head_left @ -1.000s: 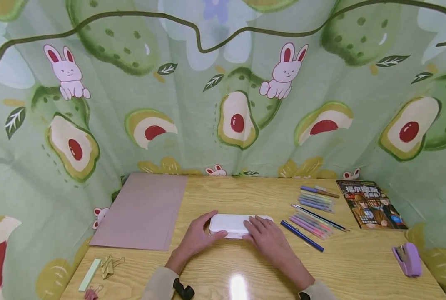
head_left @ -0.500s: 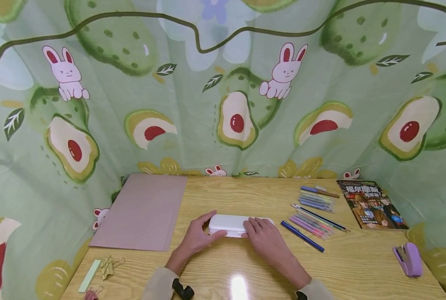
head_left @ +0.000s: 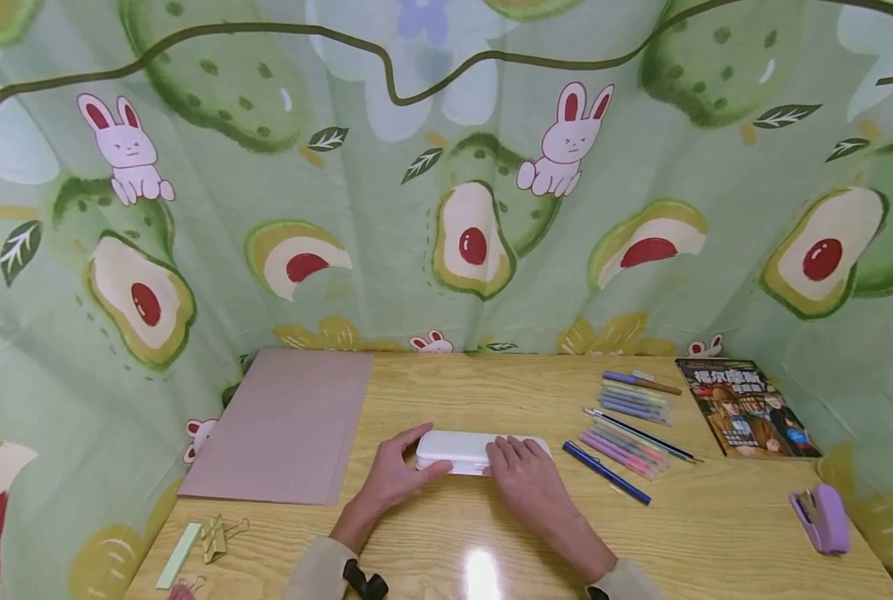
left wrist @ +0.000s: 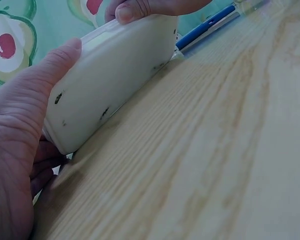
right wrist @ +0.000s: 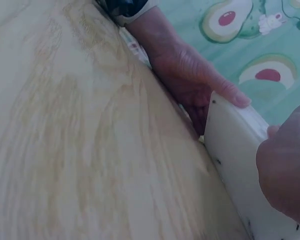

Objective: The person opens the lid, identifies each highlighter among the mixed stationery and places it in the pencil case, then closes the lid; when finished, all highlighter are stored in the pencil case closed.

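- At the middle of the wooden desk (head_left: pixel 506 533), near its front edge, a white pencil case (head_left: pixel 454 450) lay flat and closed, long axis running left to right.
- Left hand (head_left: pixel 389 479) gripped the case's left end: thumb curled onto the near top edge, fingers wrapped round the far side.
- Right hand (head_left: pixel 524 479) covered the right end, fingers bent over the lid; the right wrist view showed its thumb against the near side wall.
- Step judged: case steadied at both ends, lid not yet lifted. Opening it would call for thumbs working into the seam while the base stayed pinned to the desk.
- Case appearance: smooth, rigid, rounded corners; the left wrist view showed small dark scuff marks along the near side wall and a thin seam under the lid.
- Loose coloured pens (head_left: pixel 626 429) lay to the right, well apart from the case; a pink folder (head_left: pixel 284 425) lay to the left.
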